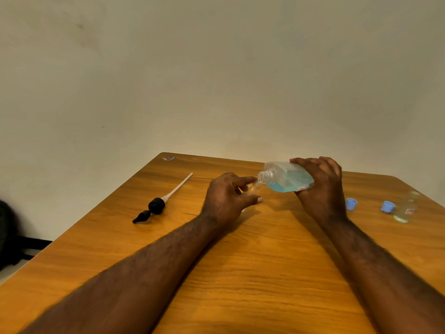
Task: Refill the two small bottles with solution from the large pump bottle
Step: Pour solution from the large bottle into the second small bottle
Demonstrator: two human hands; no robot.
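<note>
Near the tabletop's (240,273) far edge, the right hand (322,186) grips the tilted large bottle (286,178), its mouth touching the small bottle (252,188) pinched in the left hand (228,198). The second small bottle (407,208) stands near the right edge.

A plain cream-coloured wall (216,68) fills the whole top half. It is smooth, with a few faint grey smudges up on the left. Below it stands a big orange-brown wooden table (252,273) with wavy dark lines in the wood and round far corners. A tiny blue and white sticker (168,158) sits on its far left corner. Low on the left, beside the table, is a black shape (9,237), too dark to tell what it is. Under it shows a small strip of pale floor (10,271). The light is warm and yellowish, and soft shadows lie on the table.
</note>
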